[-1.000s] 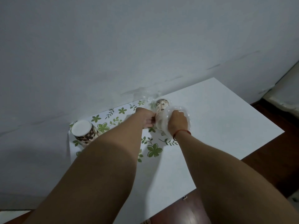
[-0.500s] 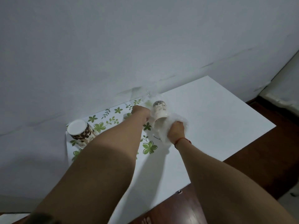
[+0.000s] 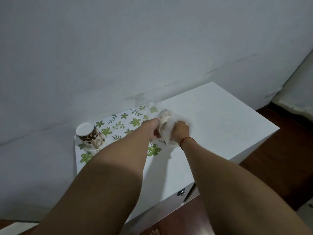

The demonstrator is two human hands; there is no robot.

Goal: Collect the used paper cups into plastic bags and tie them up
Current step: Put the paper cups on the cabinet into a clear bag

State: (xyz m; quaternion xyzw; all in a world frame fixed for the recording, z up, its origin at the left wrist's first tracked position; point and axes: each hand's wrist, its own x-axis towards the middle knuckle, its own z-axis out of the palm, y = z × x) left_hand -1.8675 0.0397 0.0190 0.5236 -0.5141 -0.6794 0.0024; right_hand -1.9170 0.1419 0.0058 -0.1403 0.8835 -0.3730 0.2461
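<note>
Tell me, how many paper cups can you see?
2 that I can tell apart: a brown-patterned paper cup stack upside down at the table's left end, maybe with more nested inside, and a pale paper cup between both hands, in the clear plastic bag.

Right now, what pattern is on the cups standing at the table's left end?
Brown coffee-bean print on white, on the cups; seen in the head view.

White table (image 3: 220, 119) standing against the wall, leaf-patterned mat (image 3: 122, 123) lying on its left part, stack of paper cups (image 3: 90, 137) sitting tilted on the mat's left end
</note>
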